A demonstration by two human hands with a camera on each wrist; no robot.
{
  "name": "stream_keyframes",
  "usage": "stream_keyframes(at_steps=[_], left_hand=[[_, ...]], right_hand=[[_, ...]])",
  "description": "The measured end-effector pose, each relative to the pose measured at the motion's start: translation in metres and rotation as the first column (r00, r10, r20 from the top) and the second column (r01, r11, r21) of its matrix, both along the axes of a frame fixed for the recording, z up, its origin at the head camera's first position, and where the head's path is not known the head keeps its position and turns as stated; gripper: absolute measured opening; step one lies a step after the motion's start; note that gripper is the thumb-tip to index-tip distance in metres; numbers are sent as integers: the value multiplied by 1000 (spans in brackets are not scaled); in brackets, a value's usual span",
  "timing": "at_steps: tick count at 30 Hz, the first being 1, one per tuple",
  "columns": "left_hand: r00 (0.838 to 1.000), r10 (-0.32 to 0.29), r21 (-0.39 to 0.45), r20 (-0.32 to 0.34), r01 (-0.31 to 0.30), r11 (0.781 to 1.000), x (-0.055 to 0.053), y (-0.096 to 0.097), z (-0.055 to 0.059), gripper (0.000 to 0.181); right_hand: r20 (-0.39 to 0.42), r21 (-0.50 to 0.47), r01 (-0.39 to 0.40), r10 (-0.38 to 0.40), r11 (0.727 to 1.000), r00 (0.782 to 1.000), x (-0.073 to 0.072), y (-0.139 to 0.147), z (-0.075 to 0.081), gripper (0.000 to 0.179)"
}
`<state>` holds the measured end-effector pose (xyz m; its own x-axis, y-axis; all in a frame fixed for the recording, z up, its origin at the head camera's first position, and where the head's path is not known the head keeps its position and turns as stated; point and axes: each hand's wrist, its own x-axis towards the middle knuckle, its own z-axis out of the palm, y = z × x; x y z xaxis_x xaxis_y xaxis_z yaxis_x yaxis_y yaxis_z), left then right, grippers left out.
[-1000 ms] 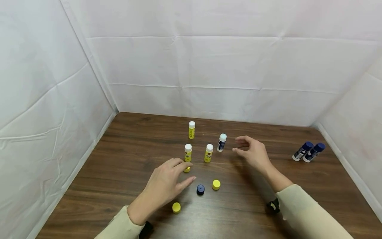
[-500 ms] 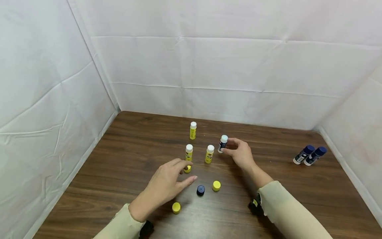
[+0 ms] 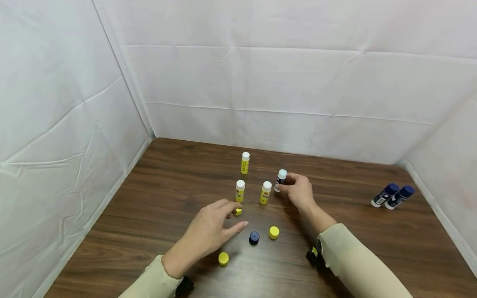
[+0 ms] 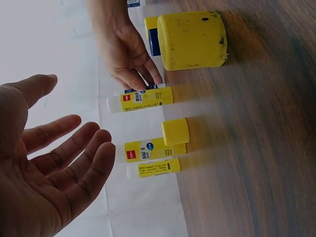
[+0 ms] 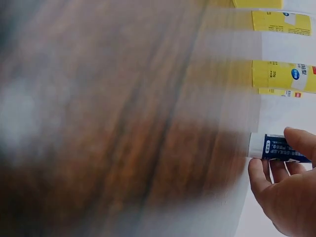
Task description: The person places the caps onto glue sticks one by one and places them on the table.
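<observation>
My right hand (image 3: 299,193) pinches an uncapped dark blue glue stick (image 5: 276,147), thumb on one side and fingertips on the other; it stands upright with its white top (image 3: 282,173) showing. Left of it stand uncapped yellow glue sticks: one nearby (image 3: 266,194), another (image 3: 240,192) further left, and a third (image 3: 244,164) behind. My left hand (image 3: 210,227) hovers over the table, fingers loosely bent and holding nothing. Its fingertips overlap a yellow cap (image 3: 237,212) in the head view. A dark blue cap (image 3: 254,238) lies just right of its thumb.
Two more yellow caps lie on the wooden table, one (image 3: 273,232) beside the blue cap and one (image 3: 223,259) nearer the front. At the far right, two capped blue glue sticks (image 3: 385,194) stand side by side. White cloth walls (image 3: 283,82) border the table.
My right hand has moved left to the dark blue glue stick and taken hold of it. The left hand stays almost in place. The head view has shifted slightly.
</observation>
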<state>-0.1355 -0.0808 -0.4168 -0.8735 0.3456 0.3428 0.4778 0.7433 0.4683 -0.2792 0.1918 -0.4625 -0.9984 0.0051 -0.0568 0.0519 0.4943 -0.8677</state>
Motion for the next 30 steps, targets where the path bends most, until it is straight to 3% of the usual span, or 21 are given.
stream_keyframes(at_steps=[12, 20, 25, 30], left_hand=[[1000, -20, 4, 3, 20, 1000, -1, 2, 0, 36], [999, -49, 11, 10, 49, 999, 0, 5, -1, 30], [997, -71, -33, 6, 72, 997, -2, 11, 0, 25], [991, -117, -115, 63, 124, 986, -6, 19, 0, 28]], right_hand=[[7, 12, 14, -15, 1000, 1000, 2, 2, 3, 43], [-6, 11, -12, 12, 1000, 1000, 8, 7, 13, 41], [-14, 7, -36, 36, 999, 999, 15, 12, 25, 39], [3, -1, -52, 52, 999, 999, 26, 16, 36, 43]])
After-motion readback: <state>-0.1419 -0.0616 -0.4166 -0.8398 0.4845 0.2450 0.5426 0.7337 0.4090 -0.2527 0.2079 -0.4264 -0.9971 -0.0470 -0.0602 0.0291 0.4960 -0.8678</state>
